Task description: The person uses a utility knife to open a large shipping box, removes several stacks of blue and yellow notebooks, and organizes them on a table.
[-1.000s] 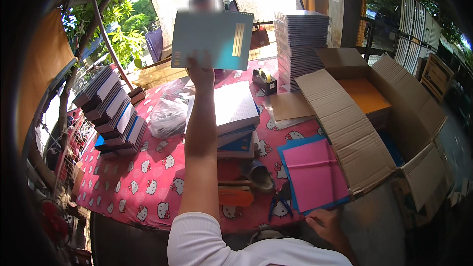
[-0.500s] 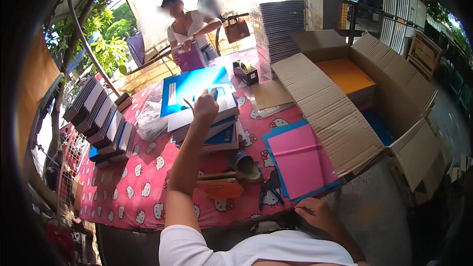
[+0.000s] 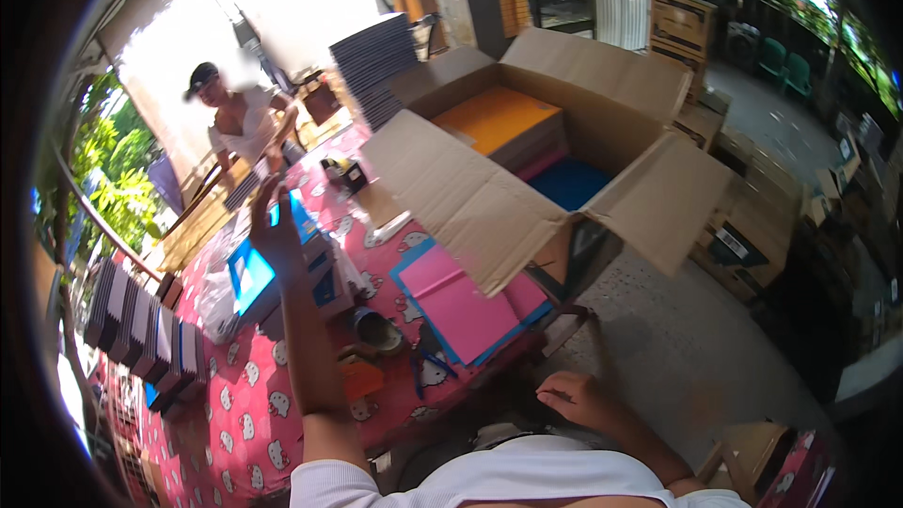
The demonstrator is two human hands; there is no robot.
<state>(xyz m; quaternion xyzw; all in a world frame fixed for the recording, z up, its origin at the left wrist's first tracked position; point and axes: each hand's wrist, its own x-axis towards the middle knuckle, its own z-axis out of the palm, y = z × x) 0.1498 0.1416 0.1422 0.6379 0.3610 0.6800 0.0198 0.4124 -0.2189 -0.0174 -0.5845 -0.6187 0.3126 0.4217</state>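
Note:
My left hand (image 3: 275,230) is stretched out over a stack of notebooks at the left, fingers apart and a little blurred, with nothing seen in it. Under it lies a blue-covered notebook (image 3: 252,277), partly hidden by my hand and forearm. My right hand (image 3: 578,399) hovers beside the table's front edge, loosely open, holding nothing. The closest items to it are a pink cover sheet (image 3: 461,310) on blue sheets, and blue-handled pliers (image 3: 431,369). A dark round container (image 3: 378,331) and an orange item (image 3: 361,379) sit near my left forearm.
An open cardboard box (image 3: 470,202) holds orange-covered and blue items. Behind it rises a tall notebook stack (image 3: 372,61); another stack (image 3: 141,334) leans at the left. A tape dispenser (image 3: 346,174) stands farther back. Across the table a person (image 3: 249,127) handles a notebook. Cartons (image 3: 752,198) line the right.
The view has swung right, showing more of the box and floor. My left hand has risen off the blue notebook's surface. My right hand stays low and empty.

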